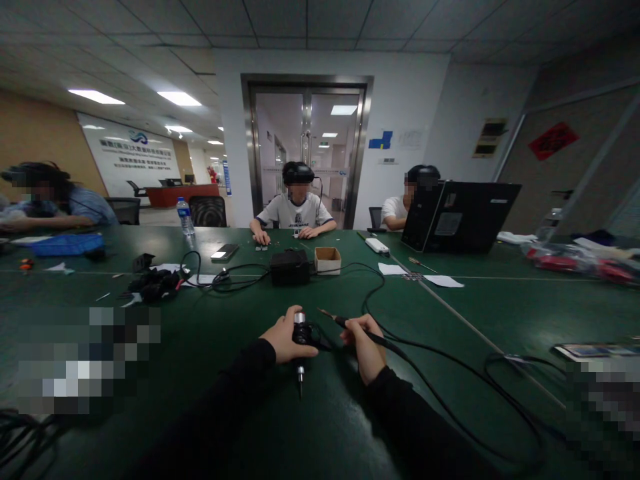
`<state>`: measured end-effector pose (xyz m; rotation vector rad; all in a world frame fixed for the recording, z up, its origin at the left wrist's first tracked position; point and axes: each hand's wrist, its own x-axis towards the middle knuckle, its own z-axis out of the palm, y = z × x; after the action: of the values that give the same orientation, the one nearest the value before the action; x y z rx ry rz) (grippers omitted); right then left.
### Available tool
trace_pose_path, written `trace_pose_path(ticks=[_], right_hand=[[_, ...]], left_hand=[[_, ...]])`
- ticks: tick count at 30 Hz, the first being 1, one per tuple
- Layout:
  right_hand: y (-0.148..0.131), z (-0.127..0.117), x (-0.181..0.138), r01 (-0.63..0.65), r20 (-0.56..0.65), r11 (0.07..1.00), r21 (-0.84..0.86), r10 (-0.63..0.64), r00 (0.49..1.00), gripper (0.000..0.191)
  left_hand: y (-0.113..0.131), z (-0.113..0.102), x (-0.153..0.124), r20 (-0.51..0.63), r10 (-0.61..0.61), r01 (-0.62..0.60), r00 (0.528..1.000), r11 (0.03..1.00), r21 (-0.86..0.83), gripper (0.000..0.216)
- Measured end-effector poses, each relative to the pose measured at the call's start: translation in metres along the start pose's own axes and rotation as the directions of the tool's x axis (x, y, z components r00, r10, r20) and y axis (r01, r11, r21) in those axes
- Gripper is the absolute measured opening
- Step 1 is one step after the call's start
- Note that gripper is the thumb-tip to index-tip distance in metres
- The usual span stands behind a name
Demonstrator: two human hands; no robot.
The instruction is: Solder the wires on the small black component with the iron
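"What's that on your left side?"
"My left fingers are wrapped round a black-and-silver tool, its pointed end toward me. I can't tell whether it touches the desk."
"And on the right?"
"My right fingers pinch a slim corded pen. Its bare tip sits near the tool's silver top, a gap between them, and a black cable loops over the desk to my right."
"What's farther out?"
"A black box, straight ahead of me, and a small open carton just beside it."

the tool is silver and black, the table dark green.
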<state>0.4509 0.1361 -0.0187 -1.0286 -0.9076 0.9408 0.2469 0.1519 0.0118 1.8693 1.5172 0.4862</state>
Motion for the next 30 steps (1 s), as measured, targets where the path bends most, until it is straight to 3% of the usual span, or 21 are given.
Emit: trace_pose_path(ticks=[2,7,11,15,21,30], right_hand=[[0.001,0.0,0.001,-0.001,-0.001,1.0,-0.002,0.001,1.0,0.019],[0.001,0.001,0.003,0.006,0.008,0.999,-0.035,-0.006,1.0,0.018],[-0.001,0.002,0.003,0.018,0.025,0.998,-0.068,-0.016,1.0,0.019],[0.001,0.002,0.004,0.033,0.045,0.997,-0.071,-0.029,0.999,0.019],[0.006,0.0,0.008,0.032,0.054,0.997,-0.074,-0.028,0.998,0.019],[0.004,0.001,0.007,0.036,0.039,0.994,-0.101,-0.032,0.999,0.023]], left_hand=[[-0.006,-0.005,0.009,-0.013,-0.006,0.006,1.0,1.0,-0.018,0.109],[-0.018,-0.007,0.048,-0.129,-0.176,0.163,0.976,0.981,-0.105,0.079],[-0.029,0.005,0.067,-0.18,-0.112,0.087,0.977,0.986,-0.141,0.061],[-0.034,0.01,0.065,-0.223,-0.056,0.024,0.973,0.989,-0.145,0.049],[-0.031,0.007,0.057,-0.212,-0.051,0.012,0.976,0.983,-0.184,0.051],[-0.043,0.019,0.058,-0.346,0.055,-0.181,0.937,0.922,-0.343,0.042]])
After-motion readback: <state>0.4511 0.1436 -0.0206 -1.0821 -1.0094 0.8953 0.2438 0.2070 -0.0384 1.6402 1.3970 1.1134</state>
